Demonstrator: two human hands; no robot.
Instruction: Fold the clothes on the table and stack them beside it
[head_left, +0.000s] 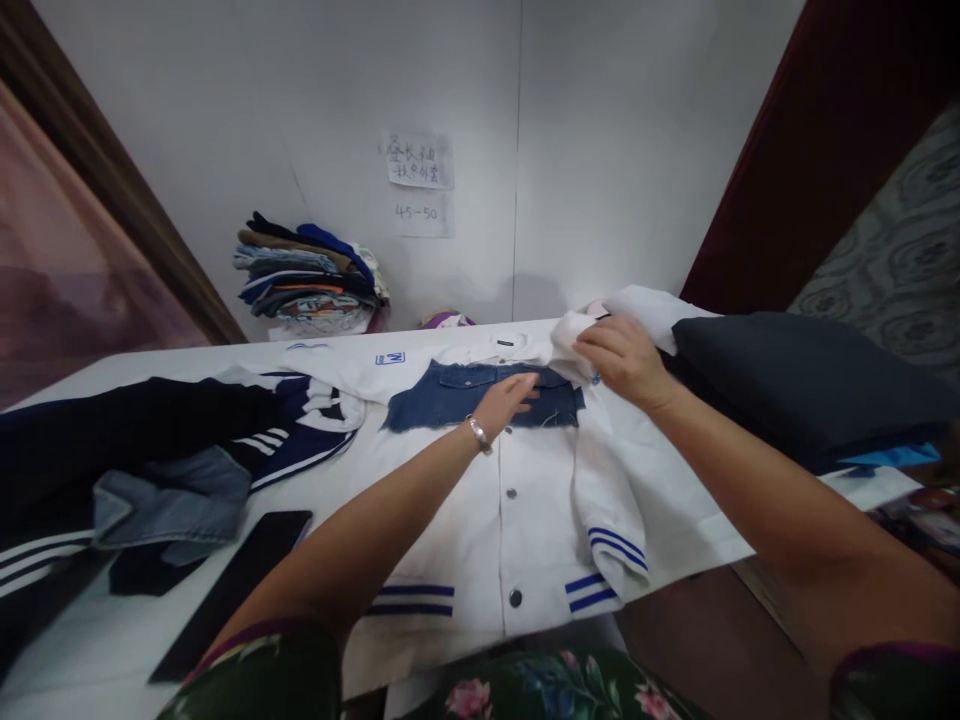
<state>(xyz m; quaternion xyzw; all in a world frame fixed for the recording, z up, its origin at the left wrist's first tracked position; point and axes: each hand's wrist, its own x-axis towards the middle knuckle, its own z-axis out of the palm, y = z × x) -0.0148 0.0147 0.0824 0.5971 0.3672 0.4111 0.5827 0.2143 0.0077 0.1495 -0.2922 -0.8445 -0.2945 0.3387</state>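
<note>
A white button-front jacket (465, 490) lies spread on the table, front up, with a dark blue denim panel across the chest and blue stripes on cuff and hem. My left hand (506, 402), a silver bracelet at its wrist, is over the denim panel with fingers stretched out; I cannot tell whether it touches the cloth. At the jacket's shoulder on the right, beside the collar, my right hand (626, 360) has its fingers closed on a bunched part of the white jacket. The fingertips are partly hidden by the fabric.
Dark striped garments (195, 410) and a grey denim piece (172, 500) lie at left, near a flat black object (240, 580). Folded clothes (307, 275) are stacked against the wall. Dark folded cloth (810, 385) lies at right. Handwritten paper notes (420, 185) hang on the wall.
</note>
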